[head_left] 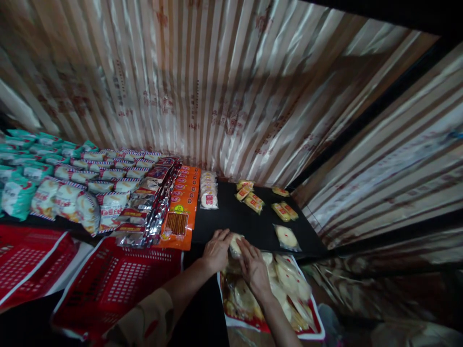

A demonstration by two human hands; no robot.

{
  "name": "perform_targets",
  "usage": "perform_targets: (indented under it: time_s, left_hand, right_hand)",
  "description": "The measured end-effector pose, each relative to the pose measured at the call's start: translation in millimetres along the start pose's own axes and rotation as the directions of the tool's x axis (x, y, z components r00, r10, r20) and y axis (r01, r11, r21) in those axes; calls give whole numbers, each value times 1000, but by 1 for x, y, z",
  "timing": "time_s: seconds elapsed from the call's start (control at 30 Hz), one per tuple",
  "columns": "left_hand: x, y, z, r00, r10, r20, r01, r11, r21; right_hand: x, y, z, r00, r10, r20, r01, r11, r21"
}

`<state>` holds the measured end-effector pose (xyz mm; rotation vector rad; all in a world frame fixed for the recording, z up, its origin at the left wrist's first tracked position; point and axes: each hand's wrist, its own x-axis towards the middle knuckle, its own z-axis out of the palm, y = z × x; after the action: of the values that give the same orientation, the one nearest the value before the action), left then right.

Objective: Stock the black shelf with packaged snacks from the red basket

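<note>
At the front edge of the black shelf, my left hand and my right hand close round a pale, round pastry in clear wrap, one from each side. Just below them stands a red basket with a white rim, filled with more wrapped pale pastries. On the shelf to the right lies one similar wrapped pastry with a small red dot. Small yellow packets lie farther back in loose groups.
Left along the shelf are a row of wrapped round cakes, orange snack packs, silver-and-red packs, white bags and green bags. Red baskets stand below. Striped plastic sheeting hangs behind; a dark post rises right.
</note>
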<state>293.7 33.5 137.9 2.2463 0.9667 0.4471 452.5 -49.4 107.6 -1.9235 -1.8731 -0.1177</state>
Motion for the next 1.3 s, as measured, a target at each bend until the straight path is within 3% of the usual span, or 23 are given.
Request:
perform_targets:
  time_s: [0.17,0.3,0.47,0.57,0.67,0.87,1.07,1.3]
  left_hand:
    - [-4,2,-8,999,-13,-52,13,1000,-7]
    - [-2,8,-15,993,-102,-58,101,995,-23]
    - [0,2,-16,966,-250,-60,238,957,-166]
    - [1,-4,-16,946,-317,-71,297,932,-208]
    - [4,-8,-17,924,-377,-70,354,909,-221]
    - [13,-16,-24,879,-470,-84,441,867,-233]
    - [22,-20,-22,838,-498,-225,464,866,-189]
    - [29,-30,-13,824,-431,-368,413,901,-132]
  right_hand:
    - [8,-14,-24,983,160,94,-173,972,162]
    - [20,-22,-39,944,284,170,-327,878,348]
    - [36,-25,-37,886,392,246,-449,597,665]
    - [42,-27,-30,858,408,313,-480,420,770]
    - [49,-31,-21,838,427,339,-497,343,797]
    - [77,-32,-2,849,416,324,-484,371,792]
    - [116,-24,27,890,341,302,-438,461,772]
    - [153,-19,53,923,297,243,-384,682,623]
